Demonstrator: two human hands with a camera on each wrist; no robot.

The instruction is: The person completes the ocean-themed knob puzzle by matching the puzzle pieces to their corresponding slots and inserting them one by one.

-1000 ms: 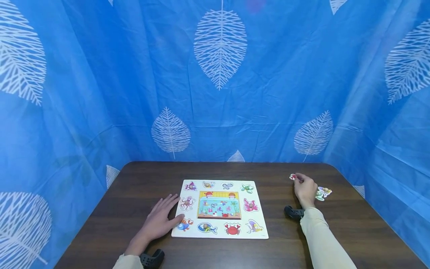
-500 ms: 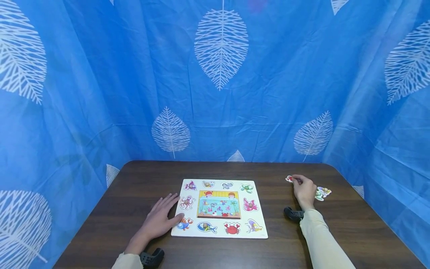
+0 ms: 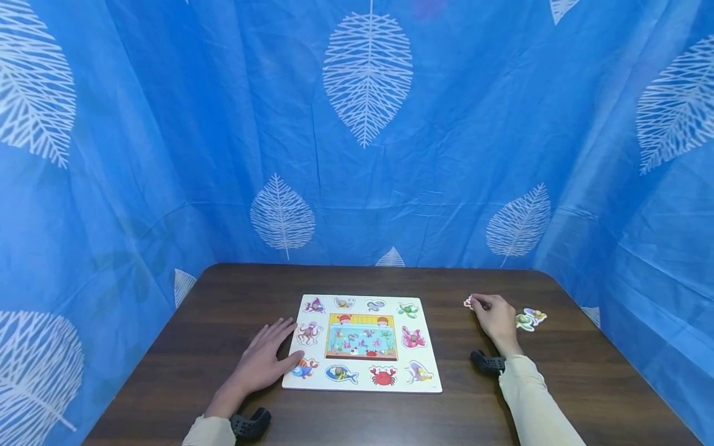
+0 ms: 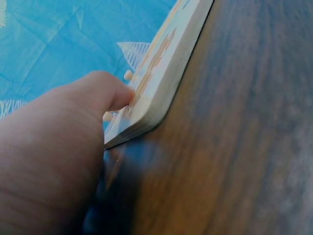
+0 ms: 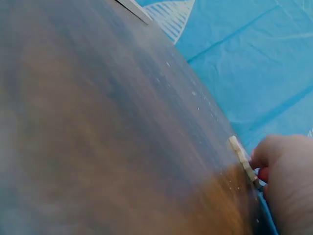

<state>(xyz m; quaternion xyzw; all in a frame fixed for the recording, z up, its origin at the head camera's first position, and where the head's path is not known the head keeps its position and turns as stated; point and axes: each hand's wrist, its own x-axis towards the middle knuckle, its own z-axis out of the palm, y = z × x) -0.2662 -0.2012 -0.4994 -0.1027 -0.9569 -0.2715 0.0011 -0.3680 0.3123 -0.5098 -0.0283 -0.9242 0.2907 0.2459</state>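
A white puzzle board (image 3: 357, 386) with sea-animal shapes round a fish-tank picture lies flat on the table. My left hand (image 3: 259, 362) rests at its left side, fingers spread, the thumb over the near left corner. The left wrist view shows that thumb (image 4: 115, 93) pressing on the board's face. Right of the board, my right hand (image 3: 498, 319) pinches a small red puzzle piece with a pale rim (image 3: 468, 302), mostly covered by the fingers. The right wrist view has the puzzle piece (image 5: 242, 157) seen edge-on, tilted, close over the tabletop.
Just right of my right hand lie a green puzzle piece (image 3: 525, 321) and a yellow-and-purple puzzle piece (image 3: 537, 314), overlapping. Several shapes on the board carry knobs. The dark wooden table (image 3: 390, 421) ends at a blue curtain (image 3: 362, 186) with white leaf prints.
My right hand has moved left with the red puzzle piece, away from the two loose puzzle pieces. The left hand keeps its place on the board.
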